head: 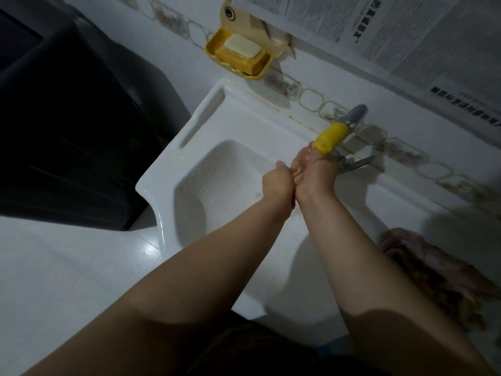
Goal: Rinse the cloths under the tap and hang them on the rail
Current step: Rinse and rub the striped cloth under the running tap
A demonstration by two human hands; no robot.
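Under the yellow spout (329, 139) of the tap (352, 117), both hands meet over the sink (206, 169). Left hand (278, 184) is curled into a loose fist against the right; right hand (314, 172) has fingers stretched toward the spout, fingertips (307, 151) just below its mouth. Neither hand holds a cloth as far as I can tell; the gap between the palms is hidden. Cloth (423, 256), pinkish and bunched, lies on the sink ledge well to the right of the right hand, untouched. Judgement: it looks soft and limp, probably heavy and drippy once soaked, not fragile, little risk of slipping. Best taken by a bunched handful at its near end, then by two corners for hanging. No rail is in view. Soap (242, 47) sits in a yellow dish on the wall, beyond the left fingers.
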